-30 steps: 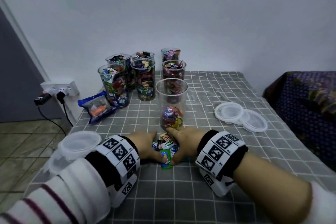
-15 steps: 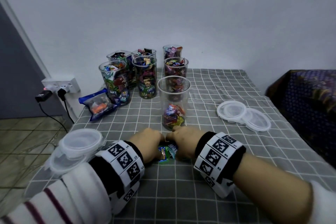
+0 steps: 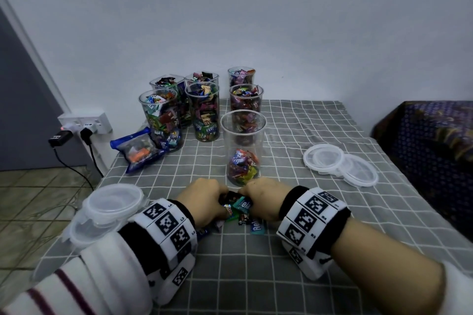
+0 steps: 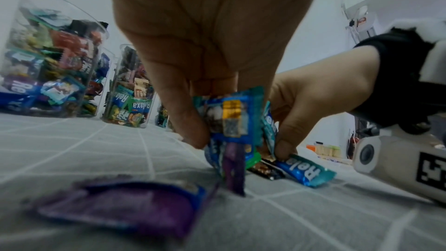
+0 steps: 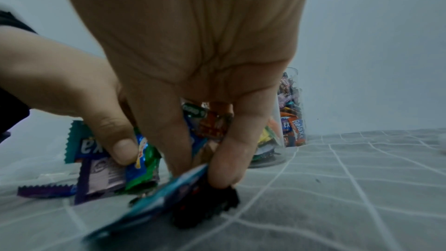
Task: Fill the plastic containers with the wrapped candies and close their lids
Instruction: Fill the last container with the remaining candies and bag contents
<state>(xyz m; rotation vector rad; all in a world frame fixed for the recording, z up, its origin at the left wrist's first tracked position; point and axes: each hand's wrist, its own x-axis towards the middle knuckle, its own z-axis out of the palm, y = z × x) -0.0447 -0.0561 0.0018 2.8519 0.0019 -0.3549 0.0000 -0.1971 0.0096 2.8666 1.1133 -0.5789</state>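
Between the two hands sits a bunch of wrapped candies (image 3: pixel 236 206), squeezed from both sides. The left hand (image 3: pixel 204 199) curls its fingers (image 4: pixel 190 121) round the bunch, and the right hand (image 3: pixel 266 198) does the same from the other side, its fingers (image 5: pixel 229 152) pinching the wrappers. The bunch hangs just over the checked tablecloth (image 3: pixel 256 276), right under the fingertips. A few loose candies lie on the cloth below the fingers: a teal candy (image 3: pixel 257 227) near the right thumb and a purple candy (image 4: pixel 125 205) nearer the left wrist. Just past the fingertips stands the open container (image 3: pixel 243 147), upright, with some candies at its bottom and lots of room on top. Farther past it stand six full containers (image 3: pixel 203 110), none with a lid on. Off to the right of the right hand lie two clear lids (image 3: pixel 340 163), one partly over the other. By the left wrist rest more lids (image 3: pixel 110 208) in a stack.
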